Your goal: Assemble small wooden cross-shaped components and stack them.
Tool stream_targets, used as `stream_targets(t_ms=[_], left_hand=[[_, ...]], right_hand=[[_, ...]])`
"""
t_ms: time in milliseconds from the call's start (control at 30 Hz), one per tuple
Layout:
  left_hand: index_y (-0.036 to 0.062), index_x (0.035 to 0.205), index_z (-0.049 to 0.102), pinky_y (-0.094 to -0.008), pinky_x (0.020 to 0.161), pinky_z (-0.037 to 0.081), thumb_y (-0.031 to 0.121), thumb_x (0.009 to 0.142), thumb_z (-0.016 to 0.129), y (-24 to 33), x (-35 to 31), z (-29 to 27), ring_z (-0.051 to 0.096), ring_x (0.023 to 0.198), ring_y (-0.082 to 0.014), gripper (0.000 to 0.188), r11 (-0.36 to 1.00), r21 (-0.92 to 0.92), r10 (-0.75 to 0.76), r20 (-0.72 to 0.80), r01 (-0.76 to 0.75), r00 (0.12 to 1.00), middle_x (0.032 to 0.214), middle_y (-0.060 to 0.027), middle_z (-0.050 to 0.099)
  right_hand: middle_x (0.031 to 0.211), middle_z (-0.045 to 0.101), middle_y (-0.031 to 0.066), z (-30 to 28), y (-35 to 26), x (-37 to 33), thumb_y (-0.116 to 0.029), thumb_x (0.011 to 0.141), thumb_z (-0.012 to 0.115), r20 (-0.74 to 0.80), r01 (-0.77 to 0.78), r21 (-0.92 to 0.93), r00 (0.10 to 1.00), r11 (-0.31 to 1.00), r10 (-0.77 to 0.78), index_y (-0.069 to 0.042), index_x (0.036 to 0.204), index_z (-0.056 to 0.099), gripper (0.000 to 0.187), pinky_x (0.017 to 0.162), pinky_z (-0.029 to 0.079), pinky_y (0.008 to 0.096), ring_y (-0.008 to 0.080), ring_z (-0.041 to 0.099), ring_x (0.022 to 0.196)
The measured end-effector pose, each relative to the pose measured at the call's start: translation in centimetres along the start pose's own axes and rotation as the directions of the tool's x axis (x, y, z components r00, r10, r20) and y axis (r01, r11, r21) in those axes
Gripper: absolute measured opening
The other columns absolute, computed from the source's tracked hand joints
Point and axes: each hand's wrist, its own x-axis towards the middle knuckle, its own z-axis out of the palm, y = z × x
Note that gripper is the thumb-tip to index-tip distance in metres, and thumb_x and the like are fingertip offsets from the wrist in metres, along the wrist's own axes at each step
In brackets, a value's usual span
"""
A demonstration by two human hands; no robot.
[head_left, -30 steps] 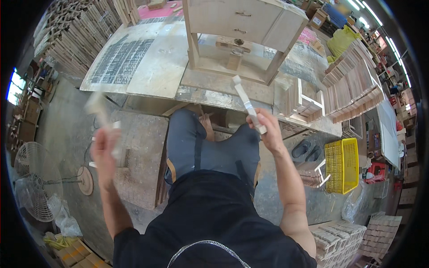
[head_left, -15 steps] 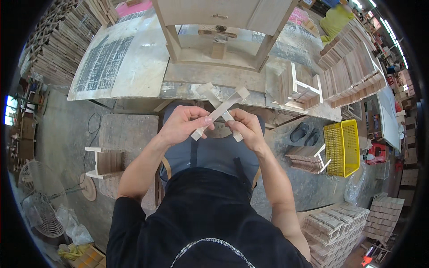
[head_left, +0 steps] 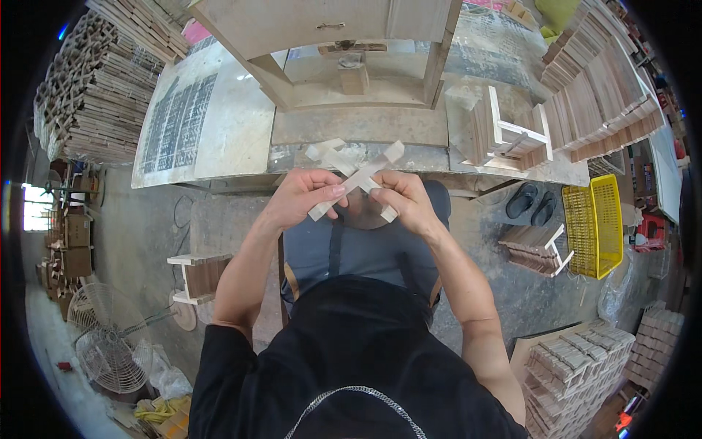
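Two pale wooden strips form an X-shaped cross [head_left: 375, 167] above my lap, just at the near edge of the workbench. My left hand [head_left: 301, 199] pinches the strip that runs from lower left to upper right, its thumb on top near the crossing. On the other side, my right hand [head_left: 406, 203] grips the second strip near its lower end, thumb pressed close to the joint. The strips look slightly blurred, so I cannot tell how tightly they fit together. My fingers hide part of the undersides.
On the workbench [head_left: 241, 139] stands a tall wooden frame [head_left: 292, 99] with a small wood block [head_left: 354, 77] behind its opening. Stacked wooden pieces [head_left: 599, 110] fill the right side. Around me on the floor are a yellow crate [head_left: 574, 227], slippers [head_left: 521, 200], and a fan [head_left: 110, 314].
My viewpoint has shifted, so the floor items and right-hand stacks appear farther right. Both hands keep hold of the crossed strips, which look slightly turned and more blurred.
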Motion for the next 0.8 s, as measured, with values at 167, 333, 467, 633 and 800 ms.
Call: stream_targets(t_ms=[167,333,467,633,800], left_hand=[[-0.0010,0.107,0.071,-0.0264,0.066,0.057,0.023,0.097,0.069,0.0,0.2,-0.2,0.067,0.077,-0.0108,0.026,0.994,0.032,0.108,-0.003,-0.108,0.994,0.089,-0.0078,0.073],[-0.0018,0.106,0.070,-0.0257,0.064,0.056,0.023,0.098,0.068,-0.1,0.5,-0.6,0.067,0.074,-0.0116,0.026,0.998,0.030,0.049,-0.021,-0.048,0.999,0.087,-0.0086,0.073],[-0.0019,0.104,0.069,-0.0239,0.058,0.053,0.024,0.097,0.068,0.3,0.6,-1.0,0.067,0.071,-0.0107,0.027,0.996,0.046,0.079,-0.002,-0.079,0.997,0.086,-0.0089,0.073],[0.0003,0.103,0.070,-0.0232,0.064,0.049,0.025,0.097,0.069,1.1,0.5,-1.3,0.064,0.074,-0.0085,0.026,0.995,0.045,0.084,0.001,-0.084,0.996,0.086,-0.0069,0.073],[0.0021,0.097,0.072,-0.0249,0.071,0.049,0.024,0.098,0.069,1.5,-0.3,-1.7,0.066,0.077,-0.0088,0.022,0.981,-0.006,0.195,-0.002,-0.195,0.981,0.084,-0.0039,0.073]], right_hand=[[0.075,0.068,0.0030,0.3,0.8,0.6,-0.012,0.091,0.063,-0.022,0.089,0.236,0.996,0.968,-0.086,0.003,0.096,0.070,0.017,0.061,0.045,0.0244,0.0077,0.059,0.068],[0.077,0.068,0.0032,0.7,0.9,0.8,-0.009,0.090,0.063,-0.033,0.085,0.177,0.996,0.981,-0.080,0.004,0.097,0.071,0.017,0.063,0.045,0.0235,0.0082,0.060,0.069],[0.078,0.069,0.0034,0.9,1.2,1.4,-0.008,0.089,0.062,-0.051,0.108,0.316,0.994,0.943,-0.097,0.004,0.096,0.072,0.017,0.063,0.045,0.0234,0.0083,0.061,0.071],[0.081,0.070,0.0072,1.3,1.4,2.1,-0.015,0.087,0.066,-0.052,0.091,0.368,0.996,0.925,-0.078,0.003,0.100,0.073,0.023,0.063,0.043,0.0234,0.0090,0.058,0.069],[0.077,0.067,0.0057,2.1,-0.2,2.4,-0.012,0.089,0.064,-0.064,0.126,0.461,0.992,0.878,-0.109,0.005,0.094,0.072,0.019,0.060,0.043,0.0237,0.0089,0.057,0.065]])
